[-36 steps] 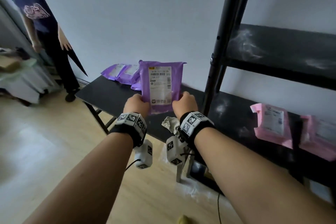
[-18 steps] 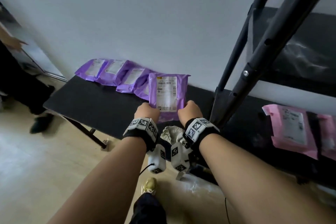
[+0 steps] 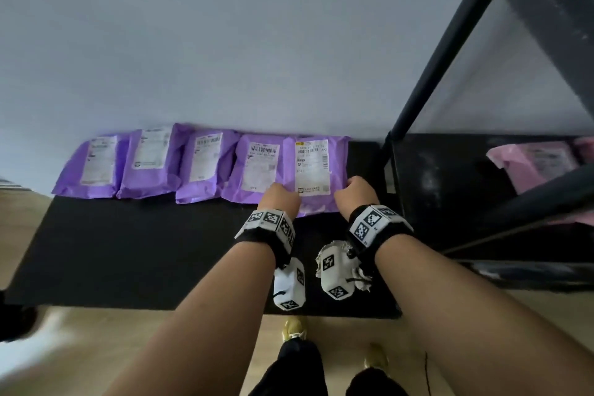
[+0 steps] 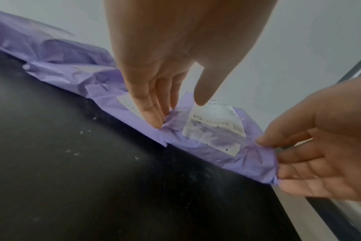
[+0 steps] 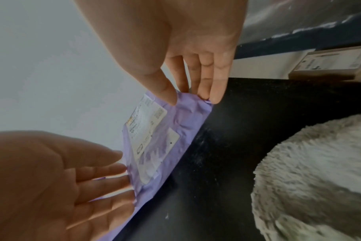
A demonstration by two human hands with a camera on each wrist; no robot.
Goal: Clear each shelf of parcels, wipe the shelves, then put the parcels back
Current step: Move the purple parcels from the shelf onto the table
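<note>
A purple parcel (image 3: 311, 167) with a white label leans on the wall at the right end of a row of purple parcels (image 3: 202, 167) on the black table (image 3: 144, 251). My left hand (image 3: 279, 199) holds its lower left corner, thumb on the label (image 4: 214, 124) and fingers (image 4: 153, 117) at the crumpled edge. My right hand (image 3: 356, 194) pinches the lower right corner, with the thumb (image 5: 169, 97) in front and the fingers behind. A grey fluffy cloth (image 5: 309, 179) lies on the table under my right wrist.
The black shelf rack's post (image 3: 443, 51) rises just right of the parcel. Its dusty lower shelf (image 3: 450, 190) carries pink parcels (image 3: 540, 164). A cardboard box (image 5: 330, 65) sits further right on that shelf. The wall is directly behind the row, and wooden floor lies below.
Both hands carried the purple parcel from mid-air forward and down, setting it against the wall beside the others. My view has tilted down over the table.
</note>
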